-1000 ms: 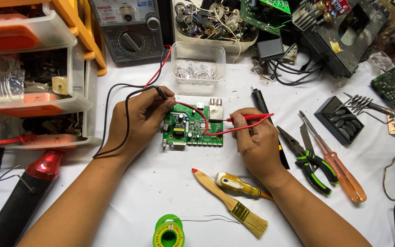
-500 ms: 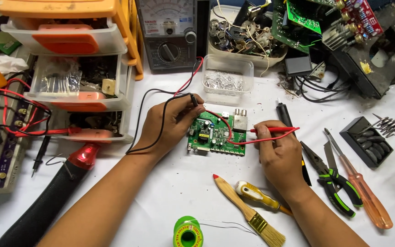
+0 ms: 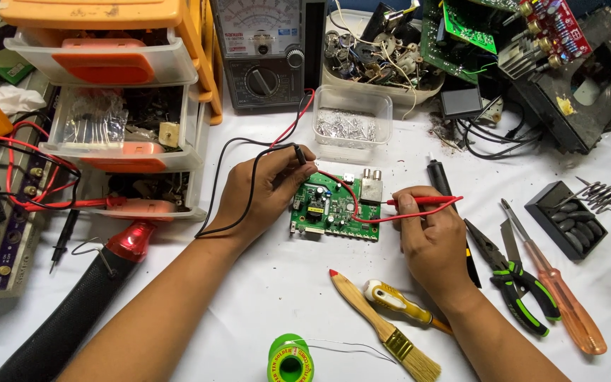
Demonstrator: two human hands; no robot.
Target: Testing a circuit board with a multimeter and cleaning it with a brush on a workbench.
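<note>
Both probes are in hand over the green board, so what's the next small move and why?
Probably lower the red probe tip onto a board contact. The left hand already holds the black probe at the green circuit board's upper left corner, while the right hand holds the red one nearly level beside the board's right edge, its tip not clearly touching. The analog multimeter is behind.

— What sort of place is this?
— An electronics repair workshop, by the look of it. An analog multimeter [image 3: 266, 53] stands at the back of the white tabletop [image 3: 263, 283], beside a tub of loose components [image 3: 380, 60].
— Anything else?
— Orange parts drawers [image 3: 107, 85], spare circuit boards [image 3: 468, 32], pliers [image 3: 514, 272], a solder spool [image 3: 290, 359]. Home or shop, I can't tell.
</note>
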